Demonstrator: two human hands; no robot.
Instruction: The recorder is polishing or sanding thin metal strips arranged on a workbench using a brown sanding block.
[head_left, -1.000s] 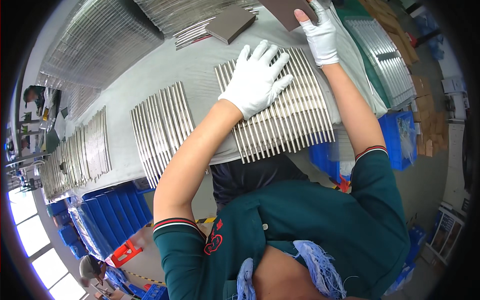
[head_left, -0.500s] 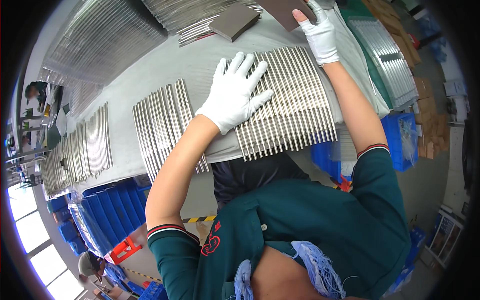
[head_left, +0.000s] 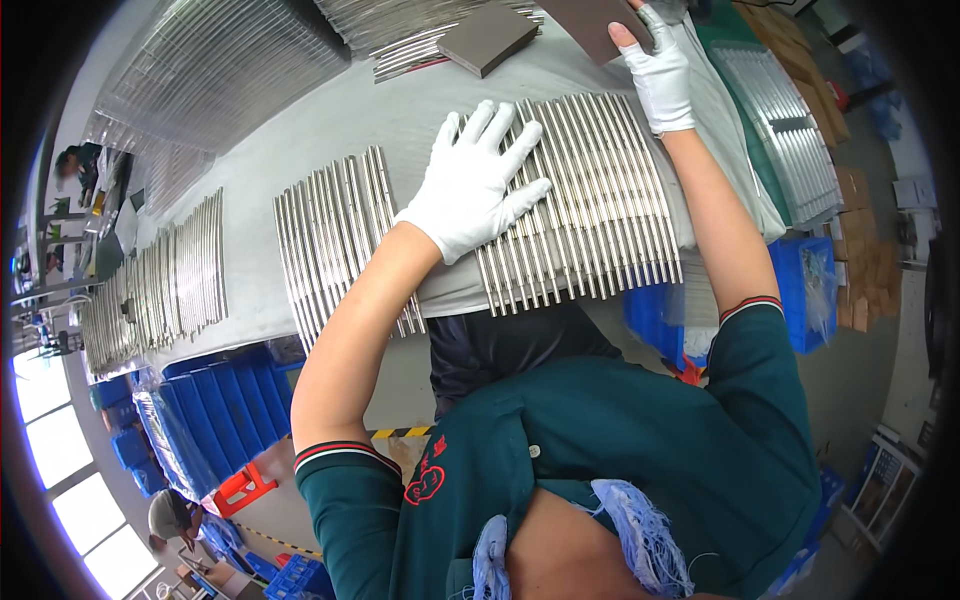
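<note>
A pale cloth-covered table (head_left: 330, 115) spans the scene. On its near side lies a row of silver metal rods (head_left: 600, 190), side by side. The gloved left hand (head_left: 475, 185) rests spread on the row's left part, grasping nothing; light, even pressure should keep rods aligned. Far right, the right hand (head_left: 663, 80) grips a dark brown block (head_left: 585, 25), best held clear of them.

Bright, even light covers the counter (head_left: 300, 118); windows (head_left: 65, 450) at eight o'clock burn out to white, metal rods (head_left: 600, 200) glint, and straight edges bow toward the darkened corners.
</note>
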